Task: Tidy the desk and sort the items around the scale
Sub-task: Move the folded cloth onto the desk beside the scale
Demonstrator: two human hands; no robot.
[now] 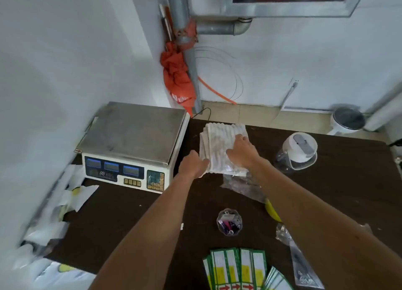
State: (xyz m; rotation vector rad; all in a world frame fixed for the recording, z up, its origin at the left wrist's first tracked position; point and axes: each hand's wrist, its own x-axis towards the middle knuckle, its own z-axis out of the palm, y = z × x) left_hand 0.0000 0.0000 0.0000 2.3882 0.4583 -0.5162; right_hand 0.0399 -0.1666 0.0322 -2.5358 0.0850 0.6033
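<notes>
- Folded white cloth (219, 146) lies flat on the dark bench (134, 215), just right of the scale (132, 146) and touching or nearly touching its side; cannot tell which.
- Left hand (192, 164): grip clenched on the cloth's near-left edge, fingers curled under or against the fold. Likely purpose: to square or lift that edge.
- Right hand (241, 151): grip released, palm and fingers spread flat on top of the cloth. Judged to be pinning the layers so the fold does not slip.
- Clear plastic bag (241, 185) sits against the cloth's near edge, partly under the right forearm; crinkled, light, would slide if the cloth is dragged toward the person.
- Open room: bare bench between cloth and the lidded white jug (299, 152) to the right; also a wide bare strip in front of the scale.
- Small clear cup of oddments (229, 222) stands near centre, between the forearms; a low sweep back could tip it.
- Green-and-yellow cards (237, 270) fanned at the near edge, not yet stacked.
- Left bench edge: loose white papers (74, 194) overhang beside the scale; blurred, count not readable.
- Scale pan bare. Far bench edge runs just behind the cloth, so little margin for pushing it away.
- Judgement: cloth step in hand; cards, bag and papers left to sort.
</notes>
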